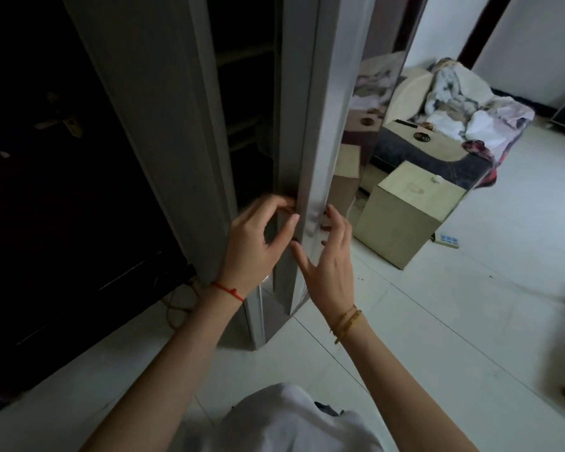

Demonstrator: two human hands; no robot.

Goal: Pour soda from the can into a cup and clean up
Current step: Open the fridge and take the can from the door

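No can or cup is in view. A tall grey fridge [163, 125] stands in front of me with its door [320, 132] ajar, and dark shelves show in the gap. My left hand [258, 243], with a red string on its wrist, has its fingers curled round the door's inner edge at about waist height. My right hand [330, 269], with a gold bracelet on its wrist, is spread with its fingers apart against the door's outer edge, just below and right of the left hand. It holds nothing.
A dark wooden door with a brass handle [59, 122] is at the left. A cardboard box [402, 213] sits on the white tile floor right of the fridge, with a power strip [449, 239] beside it. A sofa piled with clothes [454, 125] is behind. A cable [177, 298] lies at the fridge's foot.
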